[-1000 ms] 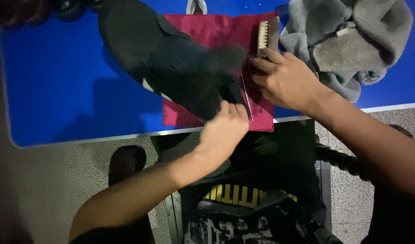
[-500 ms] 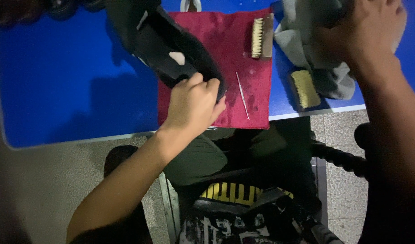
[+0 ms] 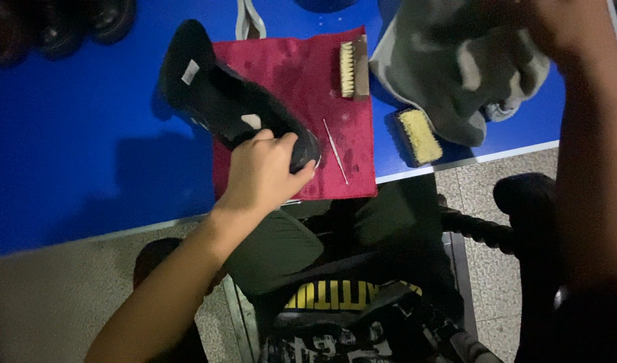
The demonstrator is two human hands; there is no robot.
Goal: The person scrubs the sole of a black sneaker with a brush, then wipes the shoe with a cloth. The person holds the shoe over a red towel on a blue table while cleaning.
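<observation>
Shoe (image 3: 221, 107) first: a black one lies slanted across the left part of a dark red cloth (image 3: 349, 168), its heel end reaching out over the bare blue table (image 3: 86, 134) and its toe end pointing toward the table's near edge. The left hand (image 3: 264, 171) is clamped over that toe end, fingers curled round it and the thumb pressed against the side — a grip that pins the shoe to the cloth, which seems laid there to keep the tabletop clean. The right hand (image 3: 564, 33) is raised at the top right corner, over a crumpled grey rag (image 3: 456, 67); it is blurred and partly cut by the frame edge, so I cannot tell whether it has gathered the rag or only hovers above it. Tools lie within easy reach of that hand: a wooden brush with pale bristles (image 3: 354, 67) rests on its side at the cloth's upper right, a thin metal pick (image 3: 335, 151) lies on the cloth just right of the shoe's toe, and a second small brush with yellowish bristles (image 3: 416, 136) sits bristles-up on the table beside the cloth, just below the rag. Dark shapes at the far left corner — perhaps more shoes (image 3: 66, 27) — are too dim to name surely. Below the table edge the person's lap and a chair's armrest (image 3: 523, 202) show.
</observation>
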